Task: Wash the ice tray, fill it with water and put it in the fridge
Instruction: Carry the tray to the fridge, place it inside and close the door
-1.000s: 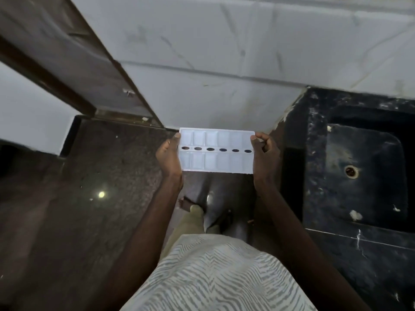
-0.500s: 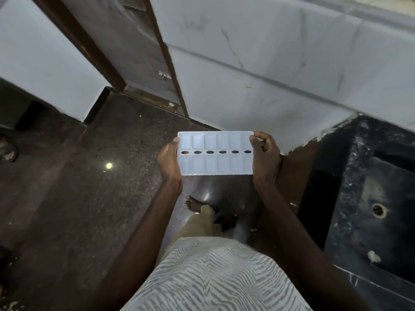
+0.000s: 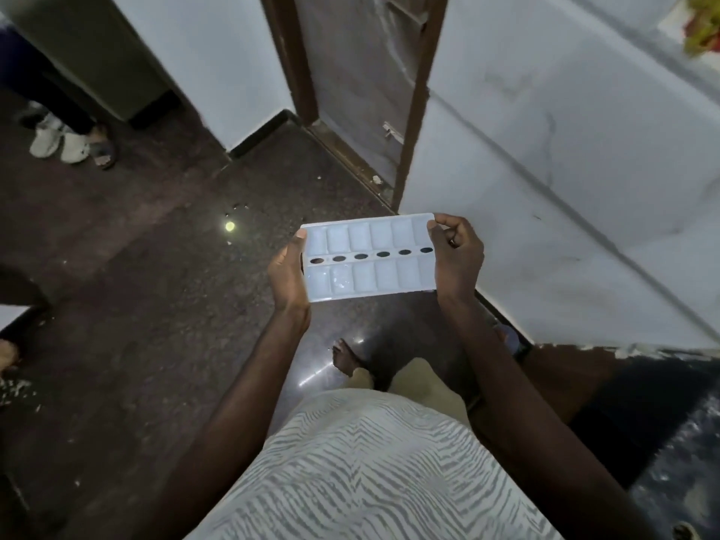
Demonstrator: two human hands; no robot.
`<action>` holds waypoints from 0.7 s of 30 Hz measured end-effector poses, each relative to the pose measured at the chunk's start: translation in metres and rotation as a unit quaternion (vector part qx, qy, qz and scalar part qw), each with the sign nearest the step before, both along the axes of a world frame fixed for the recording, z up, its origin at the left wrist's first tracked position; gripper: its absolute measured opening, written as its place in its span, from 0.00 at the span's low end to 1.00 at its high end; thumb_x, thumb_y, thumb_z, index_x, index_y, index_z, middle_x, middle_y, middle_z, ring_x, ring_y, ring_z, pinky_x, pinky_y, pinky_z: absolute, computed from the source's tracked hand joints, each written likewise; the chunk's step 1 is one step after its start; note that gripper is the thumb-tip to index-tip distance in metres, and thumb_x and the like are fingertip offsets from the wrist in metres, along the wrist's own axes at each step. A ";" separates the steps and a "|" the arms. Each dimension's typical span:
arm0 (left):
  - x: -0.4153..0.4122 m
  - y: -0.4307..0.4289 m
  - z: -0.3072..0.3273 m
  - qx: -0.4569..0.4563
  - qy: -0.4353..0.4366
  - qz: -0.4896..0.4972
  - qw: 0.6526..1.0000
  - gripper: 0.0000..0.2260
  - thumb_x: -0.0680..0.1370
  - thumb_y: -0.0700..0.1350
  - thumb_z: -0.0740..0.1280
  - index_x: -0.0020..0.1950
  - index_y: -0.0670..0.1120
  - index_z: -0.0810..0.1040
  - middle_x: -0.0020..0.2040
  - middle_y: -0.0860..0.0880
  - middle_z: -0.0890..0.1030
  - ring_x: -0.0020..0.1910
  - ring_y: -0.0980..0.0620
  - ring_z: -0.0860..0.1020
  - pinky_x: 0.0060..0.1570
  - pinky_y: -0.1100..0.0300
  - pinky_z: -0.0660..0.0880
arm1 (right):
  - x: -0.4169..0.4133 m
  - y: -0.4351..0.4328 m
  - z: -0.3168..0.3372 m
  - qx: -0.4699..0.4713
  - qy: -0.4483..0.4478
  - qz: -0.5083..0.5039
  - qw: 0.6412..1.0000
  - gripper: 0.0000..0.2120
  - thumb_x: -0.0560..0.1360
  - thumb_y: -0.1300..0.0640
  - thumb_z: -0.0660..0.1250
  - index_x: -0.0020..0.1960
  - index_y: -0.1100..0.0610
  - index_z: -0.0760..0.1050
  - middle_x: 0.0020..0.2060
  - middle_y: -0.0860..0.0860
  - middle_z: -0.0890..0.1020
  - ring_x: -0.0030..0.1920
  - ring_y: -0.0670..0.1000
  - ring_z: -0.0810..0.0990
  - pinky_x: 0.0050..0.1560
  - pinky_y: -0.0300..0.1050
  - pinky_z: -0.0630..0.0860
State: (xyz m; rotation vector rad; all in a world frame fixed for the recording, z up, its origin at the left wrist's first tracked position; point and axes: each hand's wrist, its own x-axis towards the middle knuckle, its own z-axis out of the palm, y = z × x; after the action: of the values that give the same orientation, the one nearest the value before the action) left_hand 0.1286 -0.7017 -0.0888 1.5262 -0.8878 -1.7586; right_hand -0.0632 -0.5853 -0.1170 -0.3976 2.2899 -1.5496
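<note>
the ice tray (image 3: 370,259) hangs over the dark floor (image 3: 156,305), left hand (image 3: 288,274) clasping one short end and right hand (image 3: 456,255) pinching the other, so the carry likely wants it level and steps slow to avoid slopping.

Dark floor (image 3: 136,305); brown doorframe (image 3: 415,111); pale shoes (image 3: 58,142)

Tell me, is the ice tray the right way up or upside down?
Right way up. The ice tray shows its hollow cups to the camera above it; the left hand and right hand hold its ends.
</note>
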 end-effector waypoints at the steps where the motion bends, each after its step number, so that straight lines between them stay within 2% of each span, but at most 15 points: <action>1: 0.004 -0.004 0.001 -0.002 -0.002 0.020 1.000 0.11 0.83 0.50 0.69 0.52 0.42 0.83 0.38 0.50 0.86 0.36 0.52 0.84 0.35 0.57 0.82 | 0.001 -0.011 0.000 0.002 0.002 0.019 1.000 0.06 0.80 0.53 0.71 0.56 0.53 0.82 0.46 0.42 0.84 0.47 0.45 0.83 0.49 0.40 0.80; 6: 0.015 -0.012 0.002 -0.014 -0.020 0.118 0.993 0.10 0.82 0.48 0.70 0.45 0.43 0.81 0.35 0.52 0.84 0.33 0.55 0.83 0.32 0.60 0.79 | 0.001 -0.051 0.002 -0.001 -0.002 0.097 0.995 0.06 0.80 0.54 0.71 0.55 0.54 0.83 0.45 0.37 0.82 0.47 0.38 0.81 0.49 0.33 0.78; 10: 0.014 -0.007 0.003 -0.020 -0.027 0.175 0.984 0.09 0.82 0.48 0.70 0.46 0.43 0.82 0.38 0.50 0.85 0.34 0.53 0.83 0.33 0.60 0.79 | -0.007 -0.070 0.005 -0.007 -0.017 0.151 0.988 0.06 0.80 0.55 0.71 0.55 0.54 0.83 0.45 0.37 0.83 0.45 0.34 0.81 0.46 0.27 0.74; 12: 0.010 -0.001 0.006 -0.023 -0.031 0.206 0.978 0.10 0.82 0.48 0.70 0.45 0.43 0.82 0.37 0.49 0.84 0.33 0.53 0.83 0.32 0.60 0.79 | -0.013 -0.077 0.008 -0.012 -0.031 0.178 0.984 0.05 0.80 0.55 0.71 0.54 0.53 0.83 0.45 0.36 0.83 0.46 0.35 0.82 0.47 0.29 0.76; 16: -0.001 0.014 0.009 -0.023 -0.029 0.266 0.963 0.11 0.82 0.48 0.70 0.51 0.40 0.83 0.39 0.48 0.84 0.33 0.53 0.83 0.33 0.60 0.78 | -0.027 -0.086 0.012 -0.021 -0.050 0.226 0.973 0.03 0.80 0.55 0.72 0.53 0.49 0.82 0.46 0.37 0.84 0.47 0.40 0.84 0.50 0.39 0.82; 21: -0.016 0.028 0.012 -0.026 -0.021 0.316 0.948 0.10 0.82 0.47 0.70 0.43 0.44 0.82 0.35 0.50 0.84 0.32 0.54 0.82 0.31 0.61 0.78 | -0.042 -0.094 0.014 -0.021 -0.050 0.275 0.960 0.05 0.80 0.54 0.72 0.55 0.52 0.83 0.46 0.38 0.85 0.47 0.40 0.84 0.51 0.40 0.83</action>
State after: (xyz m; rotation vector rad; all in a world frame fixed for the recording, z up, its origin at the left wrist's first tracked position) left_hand 0.1128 -0.6738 -0.0767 1.5881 -0.3852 -1.2265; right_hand -0.1051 -0.6795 -0.1028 -0.8614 1.8523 -1.2950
